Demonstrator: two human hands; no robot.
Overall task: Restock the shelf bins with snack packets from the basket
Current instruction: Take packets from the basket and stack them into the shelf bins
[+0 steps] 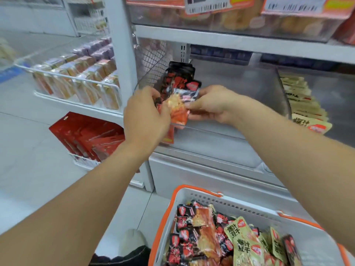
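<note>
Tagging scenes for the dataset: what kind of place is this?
Most likely a shop aisle: barcoded price tags on the shelf edge, clear shelf bins of snack packets, and an orange-rimmed shopping basket full of stock.

Bright, even light; motion blur, edges warped.

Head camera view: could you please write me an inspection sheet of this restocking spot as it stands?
Surface: clear shelf bin, a few black-red packets upright at its left end, otherwise bare.
Job's things: white basket with orange rim below, holding black-red and beige packets; red-black snack packets held at the bin front.
Clutter: nothing seen.
Grippers: left hand and right hand both grip the held packets.
Cables: nothing seen.
Surroundings: beige packets in the neighbouring bin; boxed goods on the left rack; red boxes lower down.
</note>
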